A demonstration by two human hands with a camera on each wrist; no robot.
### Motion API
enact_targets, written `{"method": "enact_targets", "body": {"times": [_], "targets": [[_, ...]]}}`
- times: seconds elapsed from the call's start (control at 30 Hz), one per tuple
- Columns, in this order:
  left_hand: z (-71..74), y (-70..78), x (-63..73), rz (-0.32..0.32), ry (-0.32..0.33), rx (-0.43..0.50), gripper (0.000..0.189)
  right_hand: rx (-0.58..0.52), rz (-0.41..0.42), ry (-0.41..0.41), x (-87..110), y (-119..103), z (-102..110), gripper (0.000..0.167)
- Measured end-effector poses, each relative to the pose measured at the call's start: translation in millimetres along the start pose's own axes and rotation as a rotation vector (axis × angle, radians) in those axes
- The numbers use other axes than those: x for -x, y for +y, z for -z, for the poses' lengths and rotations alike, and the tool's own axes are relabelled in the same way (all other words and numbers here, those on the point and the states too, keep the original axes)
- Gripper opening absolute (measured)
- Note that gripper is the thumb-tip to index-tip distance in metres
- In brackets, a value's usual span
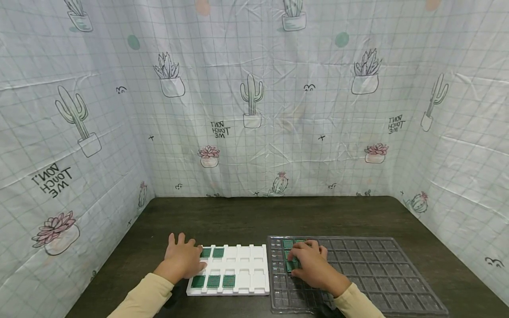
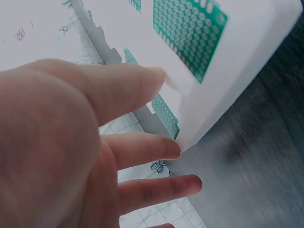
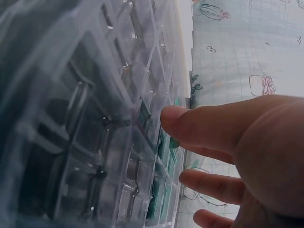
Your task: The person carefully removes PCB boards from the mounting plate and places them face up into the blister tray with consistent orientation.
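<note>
Several green perfboards lie in the pockets of a white tray, in both its rows. My left hand rests at this tray's left end, its fingers extended. In the left wrist view, the thumb lies over the white edge near a green board. My right hand is over the left part of a clear plastic tray. Its thumb and forefinger pinch a green perfboard, which the thumb partly covers in the right wrist view. Other green boards sit in the clear tray beside the fingers.
Both trays stand side by side on a dark wooden table, nearly touching. A light curtain printed with cacti encloses the table's back and sides. Many gridded compartments extend to the right in the clear tray.
</note>
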State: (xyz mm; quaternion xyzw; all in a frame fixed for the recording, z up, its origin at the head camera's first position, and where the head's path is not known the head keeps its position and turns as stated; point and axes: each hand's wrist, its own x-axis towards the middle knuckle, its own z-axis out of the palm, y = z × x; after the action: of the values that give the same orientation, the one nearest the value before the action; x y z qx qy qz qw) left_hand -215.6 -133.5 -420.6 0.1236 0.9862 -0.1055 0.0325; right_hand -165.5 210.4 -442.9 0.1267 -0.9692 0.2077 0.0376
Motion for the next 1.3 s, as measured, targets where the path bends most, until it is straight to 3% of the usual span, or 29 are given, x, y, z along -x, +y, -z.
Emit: {"method": "enact_targets", "body": {"times": [1.3], "targets": [[3.5, 0.1, 3.4, -0.007, -0.012, 0.015, 0.056, 0.007, -0.014, -0.034, -2.0, -0.3, 1.2, 0.024]]}}
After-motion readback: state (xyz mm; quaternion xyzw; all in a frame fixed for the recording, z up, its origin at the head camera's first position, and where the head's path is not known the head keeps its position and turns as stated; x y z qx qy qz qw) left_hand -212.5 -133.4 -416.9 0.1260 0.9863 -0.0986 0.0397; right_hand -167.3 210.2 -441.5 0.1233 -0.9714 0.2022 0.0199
